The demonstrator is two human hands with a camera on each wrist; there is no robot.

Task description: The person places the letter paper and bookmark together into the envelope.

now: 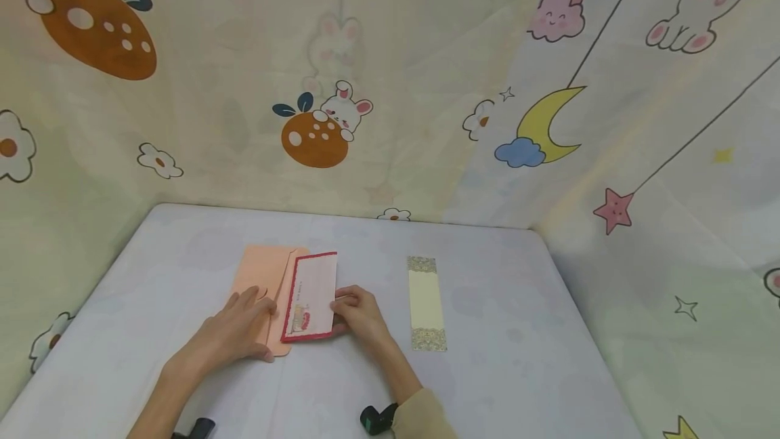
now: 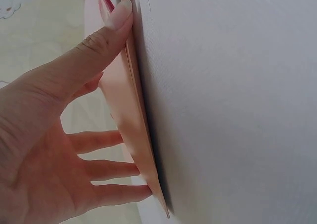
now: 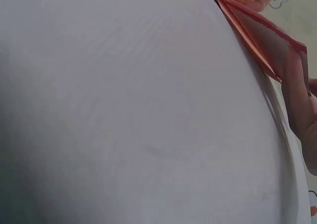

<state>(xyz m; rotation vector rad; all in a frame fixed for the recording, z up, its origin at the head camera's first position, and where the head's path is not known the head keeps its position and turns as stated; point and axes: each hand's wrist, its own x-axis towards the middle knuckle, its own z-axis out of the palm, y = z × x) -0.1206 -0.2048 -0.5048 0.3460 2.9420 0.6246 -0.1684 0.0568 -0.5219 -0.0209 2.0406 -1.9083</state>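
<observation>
I see a yellow strip with sparkly ends [image 1: 428, 300] lying flat right of the middle of the tabletop [image 1: 512, 364], just beside the right hand [image 1: 363, 318]. That hand pinches the right edge of a pink card with a red border [image 1: 315, 290], tipped up by the right side of a peach envelope [image 1: 262, 264]. The left hand [image 1: 234, 330] rests on the envelope, fingers spread. Bunny cloth [image 1: 414, 100] hangs behind the back edge. From the strip, white tabletop runs to the right edge.
</observation>
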